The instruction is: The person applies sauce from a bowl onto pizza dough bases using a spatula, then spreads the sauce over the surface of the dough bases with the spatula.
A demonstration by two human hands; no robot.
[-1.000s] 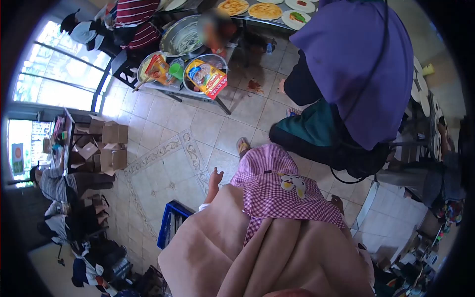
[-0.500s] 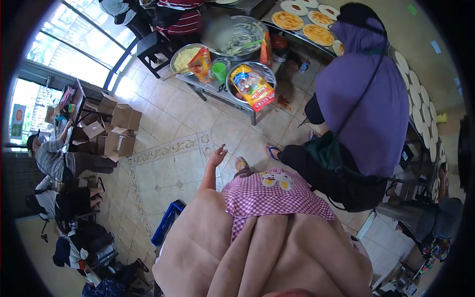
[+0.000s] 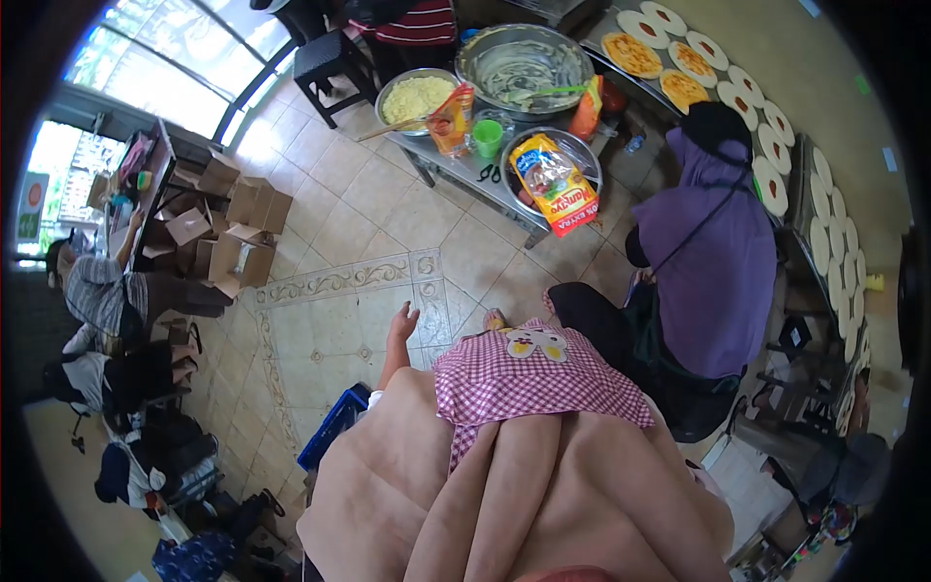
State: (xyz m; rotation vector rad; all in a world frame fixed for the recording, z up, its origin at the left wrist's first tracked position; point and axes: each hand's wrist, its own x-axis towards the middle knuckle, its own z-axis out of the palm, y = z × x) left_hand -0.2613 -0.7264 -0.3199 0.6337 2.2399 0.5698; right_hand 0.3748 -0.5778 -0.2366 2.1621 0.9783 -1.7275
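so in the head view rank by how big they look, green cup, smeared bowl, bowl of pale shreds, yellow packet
1. Smeared bowl
2. Bowl of pale shreds and yellow packet: too alike to rank
3. Green cup

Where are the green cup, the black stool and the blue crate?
Green cup (image 3: 488, 146), head view: its outer side.
Black stool (image 3: 327, 54), head view: its seat.
Blue crate (image 3: 333, 426), head view: its side.

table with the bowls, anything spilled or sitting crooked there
No clear spill shows there. The yellow-and-red packet looks askew: it lies slanted across a metal bowl, overhanging the rim, so it might slip.
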